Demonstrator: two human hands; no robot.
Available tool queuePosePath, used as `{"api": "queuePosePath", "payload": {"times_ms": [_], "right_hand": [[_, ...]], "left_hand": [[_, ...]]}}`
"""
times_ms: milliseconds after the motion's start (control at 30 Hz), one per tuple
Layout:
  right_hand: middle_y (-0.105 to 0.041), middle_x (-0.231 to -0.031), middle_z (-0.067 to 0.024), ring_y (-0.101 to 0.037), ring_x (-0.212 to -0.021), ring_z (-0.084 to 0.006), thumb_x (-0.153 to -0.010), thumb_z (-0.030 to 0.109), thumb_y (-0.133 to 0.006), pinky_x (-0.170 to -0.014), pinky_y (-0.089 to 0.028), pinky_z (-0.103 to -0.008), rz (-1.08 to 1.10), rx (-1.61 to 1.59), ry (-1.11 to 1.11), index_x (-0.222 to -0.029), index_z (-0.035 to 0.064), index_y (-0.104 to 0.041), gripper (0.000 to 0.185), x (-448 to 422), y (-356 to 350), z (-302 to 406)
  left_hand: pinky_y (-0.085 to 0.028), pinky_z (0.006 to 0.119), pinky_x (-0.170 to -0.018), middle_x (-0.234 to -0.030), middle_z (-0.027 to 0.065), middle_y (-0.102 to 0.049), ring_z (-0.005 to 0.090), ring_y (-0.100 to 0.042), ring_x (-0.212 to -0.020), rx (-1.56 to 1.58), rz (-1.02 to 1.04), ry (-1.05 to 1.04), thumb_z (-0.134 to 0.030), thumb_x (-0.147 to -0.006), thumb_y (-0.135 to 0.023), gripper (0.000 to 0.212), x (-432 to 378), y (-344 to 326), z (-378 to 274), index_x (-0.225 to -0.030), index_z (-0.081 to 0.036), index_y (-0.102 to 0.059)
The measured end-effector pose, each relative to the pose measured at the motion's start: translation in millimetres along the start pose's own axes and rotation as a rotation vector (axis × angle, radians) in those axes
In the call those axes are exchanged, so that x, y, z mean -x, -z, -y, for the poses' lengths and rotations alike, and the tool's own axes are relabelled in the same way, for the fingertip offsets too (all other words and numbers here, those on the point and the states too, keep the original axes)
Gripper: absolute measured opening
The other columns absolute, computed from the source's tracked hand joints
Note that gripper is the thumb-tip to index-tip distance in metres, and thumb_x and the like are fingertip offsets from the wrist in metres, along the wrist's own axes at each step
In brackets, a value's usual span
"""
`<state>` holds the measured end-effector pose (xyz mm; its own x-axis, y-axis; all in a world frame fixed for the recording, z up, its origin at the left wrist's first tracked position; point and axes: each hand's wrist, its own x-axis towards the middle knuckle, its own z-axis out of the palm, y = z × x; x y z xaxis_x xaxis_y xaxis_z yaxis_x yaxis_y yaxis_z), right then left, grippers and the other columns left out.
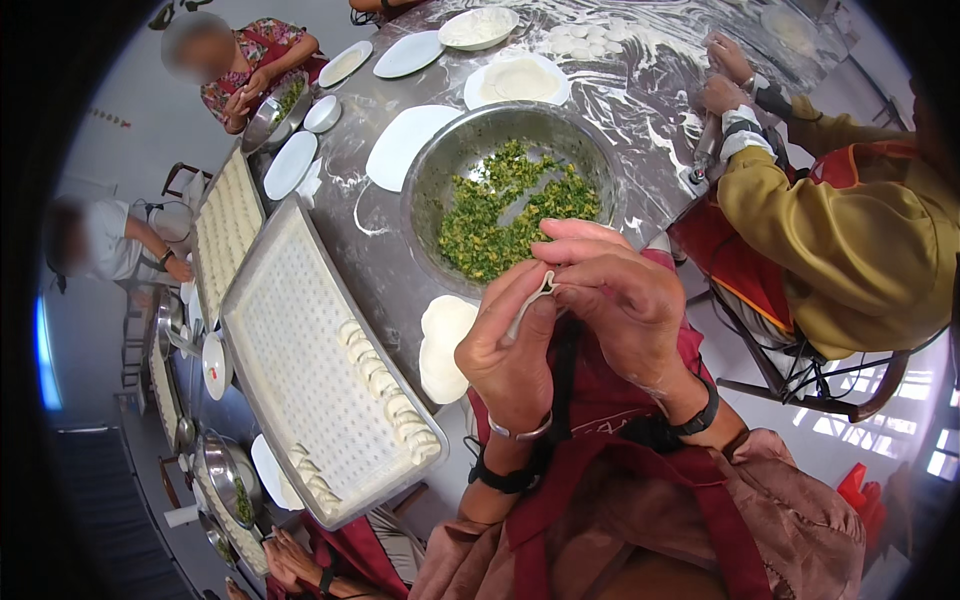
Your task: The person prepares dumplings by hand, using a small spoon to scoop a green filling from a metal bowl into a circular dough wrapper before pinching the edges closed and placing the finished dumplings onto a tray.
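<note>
Both hands meet in front of my chest around a dumpling wrapper [534,304], folded and standing on edge. My left hand [510,330] cradles it between thumb and fingers, and my right hand [619,300] pinches its upper end. Whether filling lies inside is hidden. Just beyond my fingers is a large steel bowl [420,225] of chopped green and yellow filling [487,217]. Flat dough wrappers [446,349] lie at the table edge, left of my left hand. Further left, a perforated tray [300,330] holds rows of shaped dumplings [390,390] along its right side and a few at its near corner.
White plates [409,142] and a flour bowl [478,30] stand on the floured table [360,187]. At right, a co-worker's hands [724,90] are near a rolling pin [706,142]. Other people work at left beside full trays [229,225] and steel bowls [277,120].
</note>
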<state>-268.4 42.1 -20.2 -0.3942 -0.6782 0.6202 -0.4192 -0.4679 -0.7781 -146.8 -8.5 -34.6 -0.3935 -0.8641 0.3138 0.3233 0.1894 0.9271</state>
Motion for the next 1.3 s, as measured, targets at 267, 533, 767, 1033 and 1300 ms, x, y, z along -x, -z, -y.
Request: {"api": "queuePosePath", "payload": {"times_ms": [267, 533, 767, 1033, 1300], "right_hand": [[-0.066, -0.121, -0.0126, -0.05, -0.129, -0.031, -0.077, -0.001, -0.072, -0.103, -0.042, -0.0398, 0.102, -0.075, -0.263, -0.104, 0.0018, -0.07, 0.028, -2, 5, 2], [-0.067, -0.118, -0.0118, -0.053, -0.125, -0.0323, -0.076, -0.002, -0.072, -0.103, -0.042, -0.0412, 0.132, -0.069, -0.129, -0.095, 0.0027, -0.07, 0.02, 0, 5, -5], [-0.067, -0.115, -0.0136, -0.057, -0.12, -0.0348, -0.071, -0.003, -0.073, -0.097, -0.047, -0.0421, 0.199, 0.114, 0.023, -0.09, 0.0027, -0.068, 0.02, -1, 7, -5], [-0.067, -0.117, -0.0137, -0.054, -0.124, -0.034, -0.072, -0.004, -0.071, -0.102, -0.043, -0.0423, 0.209, 0.178, -0.018, -0.099, 0.0033, -0.07, 0.028, -6, 6, 4], [-0.068, -0.115, -0.0109, -0.056, -0.122, -0.0311, -0.079, -0.002, -0.07, -0.101, -0.044, -0.0405, 0.045, -0.098, -0.182, -0.095, 0.0039, -0.071, 0.017, 1, 5, 2]], "left_hand": [[-0.052, 0.031, -0.091, -0.123, 0.0165, -0.059, 0.0206, -0.061, -0.107, 0.032, 0.115, 0.099, -0.012, -0.095, -0.06, 0.039, 0, 11, 1, -0.126, 0.011, -0.054], [-0.052, 0.031, -0.091, -0.122, 0.0164, -0.06, 0.0199, -0.061, -0.107, -0.069, 0.125, 0.143, -0.015, -0.097, -0.058, 0.041, 1, 14, -6, -0.129, 0.011, -0.052], [-0.051, 0.03, -0.092, -0.121, 0.0139, -0.061, 0.0177, -0.061, -0.106, -0.254, 0.401, 0.177, 0.001, -0.094, -0.048, 0.037, -15, 27, -22, -0.13, 0.008, -0.052], [-0.046, 0.03, -0.095, -0.125, 0.0198, -0.06, 0.0234, -0.061, -0.11, -0.189, 0.312, 0.28, 0.009, -0.085, -0.051, 0.054, -17, 23, -26, -0.138, 0.007, -0.043], [-0.052, 0.035, -0.093, -0.125, 0.0164, -0.058, 0.0215, -0.061, -0.109, 0.264, 0.17, 0.303, -0.004, -0.093, -0.06, 0.05, 3, 14, -15, -0.137, 0.009, -0.042]]}}
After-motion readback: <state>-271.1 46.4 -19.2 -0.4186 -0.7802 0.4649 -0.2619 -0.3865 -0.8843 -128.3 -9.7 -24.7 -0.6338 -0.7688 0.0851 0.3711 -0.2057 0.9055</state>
